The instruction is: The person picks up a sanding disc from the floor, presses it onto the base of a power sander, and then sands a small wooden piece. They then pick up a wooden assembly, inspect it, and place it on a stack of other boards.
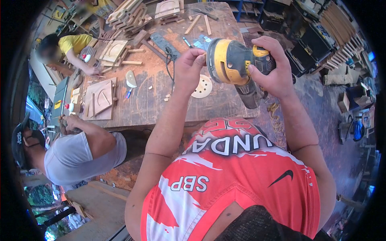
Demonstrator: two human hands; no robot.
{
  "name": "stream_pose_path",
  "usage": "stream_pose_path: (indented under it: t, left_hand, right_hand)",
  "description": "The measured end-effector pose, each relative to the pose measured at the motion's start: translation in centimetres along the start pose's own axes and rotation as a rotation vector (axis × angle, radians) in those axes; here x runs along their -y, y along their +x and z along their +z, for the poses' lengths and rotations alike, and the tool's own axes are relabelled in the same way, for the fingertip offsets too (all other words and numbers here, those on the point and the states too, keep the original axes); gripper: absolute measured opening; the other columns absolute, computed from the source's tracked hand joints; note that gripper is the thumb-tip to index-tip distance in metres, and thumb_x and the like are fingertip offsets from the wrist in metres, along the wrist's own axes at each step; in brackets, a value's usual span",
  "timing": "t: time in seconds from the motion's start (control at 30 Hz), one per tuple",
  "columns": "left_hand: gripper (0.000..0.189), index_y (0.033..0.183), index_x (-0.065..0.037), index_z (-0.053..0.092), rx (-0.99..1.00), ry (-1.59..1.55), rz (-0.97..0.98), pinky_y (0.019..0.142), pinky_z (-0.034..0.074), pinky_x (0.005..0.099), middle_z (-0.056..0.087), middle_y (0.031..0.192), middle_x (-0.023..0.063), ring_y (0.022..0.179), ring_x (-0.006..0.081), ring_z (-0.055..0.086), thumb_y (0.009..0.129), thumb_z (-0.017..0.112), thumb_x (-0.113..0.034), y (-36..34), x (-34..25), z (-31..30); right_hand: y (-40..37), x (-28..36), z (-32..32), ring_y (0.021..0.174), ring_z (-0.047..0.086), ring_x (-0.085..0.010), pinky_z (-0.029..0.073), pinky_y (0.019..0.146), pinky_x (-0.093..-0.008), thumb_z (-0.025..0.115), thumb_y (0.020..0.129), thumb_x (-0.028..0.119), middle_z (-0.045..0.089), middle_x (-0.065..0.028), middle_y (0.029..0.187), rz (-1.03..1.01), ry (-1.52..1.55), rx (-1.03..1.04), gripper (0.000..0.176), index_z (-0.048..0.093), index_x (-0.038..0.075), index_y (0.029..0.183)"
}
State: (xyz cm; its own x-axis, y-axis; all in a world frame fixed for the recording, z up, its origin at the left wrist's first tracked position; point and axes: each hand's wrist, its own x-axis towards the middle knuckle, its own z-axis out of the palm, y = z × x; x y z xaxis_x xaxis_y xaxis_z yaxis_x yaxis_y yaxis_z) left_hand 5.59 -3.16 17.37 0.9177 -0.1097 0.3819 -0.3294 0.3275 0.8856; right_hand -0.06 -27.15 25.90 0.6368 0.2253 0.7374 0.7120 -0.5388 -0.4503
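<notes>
A yellow and black random orbital sander (230, 62) is raised above the table's near right edge, tipped on its side with its round pad facing left. My right hand (275, 68) is wrapped round the sander's top. Beside the pad's rim, my left hand (189, 69) is closed in a pinch; its fingertips meet the rim, and what they pinch is too small to make out. On the table below lies a round sanding disc (202, 86) with holes, partly hidden by my left wrist.
Wood dust and offcuts lie on the wooden table (157, 104), with a dark cord (169, 66) left of my hand. Panels (100, 98) and stacked frames (128, 18) are farther left. Two co-workers, in grey (80, 154) and yellow (74, 43), work along the left side.
</notes>
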Motion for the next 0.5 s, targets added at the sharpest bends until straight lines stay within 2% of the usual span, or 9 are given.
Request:
stream_pose_path:
  t: [0.17, 0.23, 0.37, 0.43, 0.5]
  left_hand:
    - [0.012, 0.104, 0.003, 0.062, -0.016, 0.025, -0.041, 0.077, 0.051, 0.026, 0.066, 0.094, 0.0047, 0.083, 0.011, 0.062, 0.095, 0.061, -0.005, -0.2, 0.0, 0.1]
    - [0.015, 0.104, 0.002, 0.062, -0.009, 0.024, -0.04, 0.077, 0.051, 0.0258, 0.066, 0.094, 0.0044, 0.085, 0.0108, 0.062, 0.095, 0.062, -0.009, -0.3, 0.2, 0.1]
    - [0.018, 0.104, 0.002, 0.062, 0.006, -0.015, 0.006, 0.078, 0.05, 0.0268, 0.067, 0.093, 0.0057, 0.084, 0.012, 0.062, 0.095, 0.063, -0.014, 0.0, 0.5, -0.5]
    - [0.019, 0.104, 0.0, 0.062, 0.006, -0.107, 0.013, 0.078, 0.05, 0.0283, 0.067, 0.093, 0.0071, 0.083, 0.0137, 0.063, 0.096, 0.063, -0.017, 0.3, 0.3, -0.8]
    - [0.018, 0.105, 0.0, 0.062, -0.009, -0.159, -0.018, 0.078, 0.05, 0.0289, 0.068, 0.093, 0.0076, 0.082, 0.0144, 0.063, 0.095, 0.063, -0.016, 0.5, 0.3, -0.9]
  right_hand:
    - [0.1, 0.2, 0.1, 0.11, 0.056, -0.0272, 0.044, 0.098, -0.0365, 0.076, 0.069, 0.01, 0.055, -0.0132, 0.115, 0.005, 0.029, -0.002, 0.051, 0.061, 0.007, 0.117]
    - [0.0, 0.1, 0.0, 0.117, 0.054, -0.0264, 0.04, 0.103, -0.0369, 0.072, 0.07, 0.01, 0.057, -0.0133, 0.121, 0.022, 0.03, 0.006, 0.051, 0.059, 0.005, 0.119]
    - [-0.5, -0.7, -0.1, 0.116, 0.054, -0.0266, 0.04, 0.102, -0.0367, 0.073, 0.069, 0.01, 0.057, -0.0133, 0.121, 0.037, 0.001, 0.037, 0.052, 0.058, 0.005, 0.119]
    - [-0.6, -0.9, 0.1, 0.108, 0.057, -0.0273, 0.044, 0.096, -0.0369, 0.075, 0.07, 0.012, 0.057, -0.0129, 0.111, 0.05, -0.002, 0.019, 0.051, 0.061, 0.008, 0.118]
    - [-0.5, -0.7, 0.1, 0.108, 0.057, -0.0275, 0.044, 0.096, -0.0369, 0.075, 0.069, 0.012, 0.057, -0.0128, 0.111, 0.058, 0.007, 0.005, 0.051, 0.061, 0.008, 0.118]
